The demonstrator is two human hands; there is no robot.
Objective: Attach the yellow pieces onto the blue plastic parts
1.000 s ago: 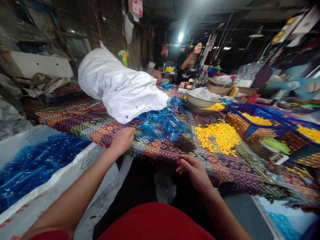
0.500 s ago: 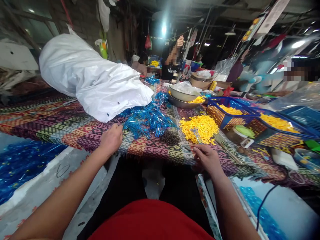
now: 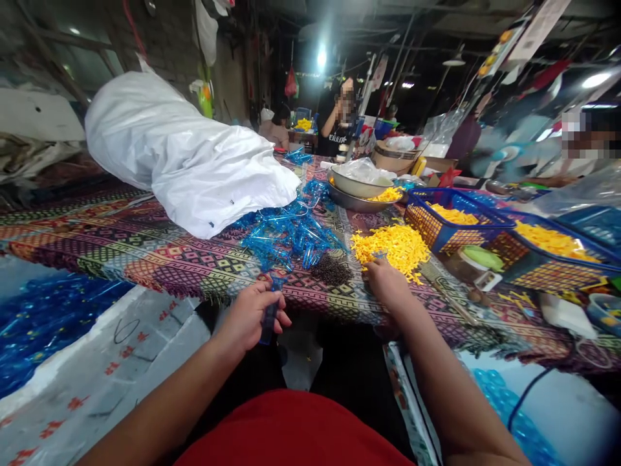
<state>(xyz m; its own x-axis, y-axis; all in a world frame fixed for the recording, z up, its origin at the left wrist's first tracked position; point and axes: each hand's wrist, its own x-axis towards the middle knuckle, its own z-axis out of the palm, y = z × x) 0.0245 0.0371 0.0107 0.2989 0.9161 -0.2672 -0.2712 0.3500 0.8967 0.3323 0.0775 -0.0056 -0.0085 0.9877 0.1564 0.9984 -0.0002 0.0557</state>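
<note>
My left hand (image 3: 252,314) is closed around a translucent blue plastic piece (image 3: 270,317), held upright just off the table's front edge. Its flared top shows above my thumb. My right hand (image 3: 389,283) reaches to the near edge of a heap of small yellow plastic pieces (image 3: 398,246). Those fingers are bent together, and their tips are mostly hidden, so what they grip cannot be made out. Between the hands lies a small mound of dark, tiny parts (image 3: 332,270). Behind it spreads a loose pile of clear blue plastic pieces (image 3: 295,233).
A big white sack (image 3: 194,152) lies at left on the patterned tablecloth (image 3: 160,265). Stacked metal bowls (image 3: 356,202) stand behind the yellow heap. Blue baskets (image 3: 436,233) of yellow pieces are at right. Below left sits a foam box (image 3: 109,343) of blue pieces. People work farther back.
My left hand has moved right and down from the table's edge and now holds a blue piece. My right hand has reached forward to the yellow heap.
</note>
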